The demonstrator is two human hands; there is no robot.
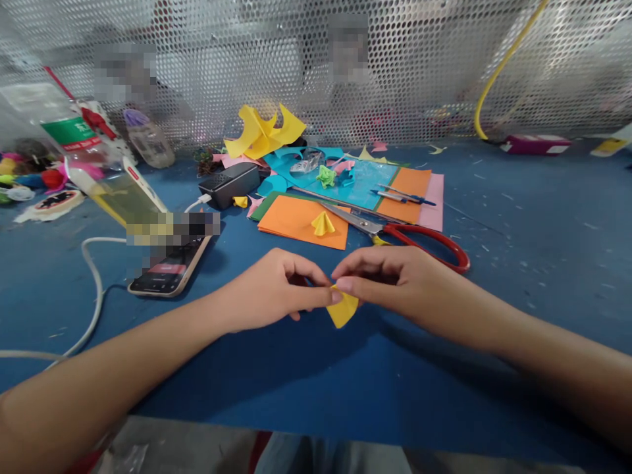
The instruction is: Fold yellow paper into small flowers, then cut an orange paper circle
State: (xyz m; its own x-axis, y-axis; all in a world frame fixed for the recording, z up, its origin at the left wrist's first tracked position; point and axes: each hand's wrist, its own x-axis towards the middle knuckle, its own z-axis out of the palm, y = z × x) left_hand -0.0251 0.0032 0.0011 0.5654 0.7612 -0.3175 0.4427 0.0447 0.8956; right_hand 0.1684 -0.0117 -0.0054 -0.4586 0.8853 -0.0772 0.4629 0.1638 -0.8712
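Observation:
Between my two hands, above the blue table (316,388), is a small piece of yellow paper (343,311), its lower edge hanging free. My left hand (281,289) pinches its upper left part between thumb and fingers. From the other side, my right hand (390,276) grips the top edge, the thumb pressed on the paper. The fingertips behind it are partly hidden. Just beyond the hands, a folded yellow paper piece (322,225) rests on a stack of orange paper (291,219). Red-handled scissors (424,232) lie by my right hand, blades pointing to the left.
A phone (172,263) leans at the left near a white cable (93,289) and a black power brick (230,184). Blue paper (365,184), yellow scraps (266,131) and pens (405,196) lie farther back. A plastic bottle (74,131) stands far left, before a perforated metal panel (415,66).

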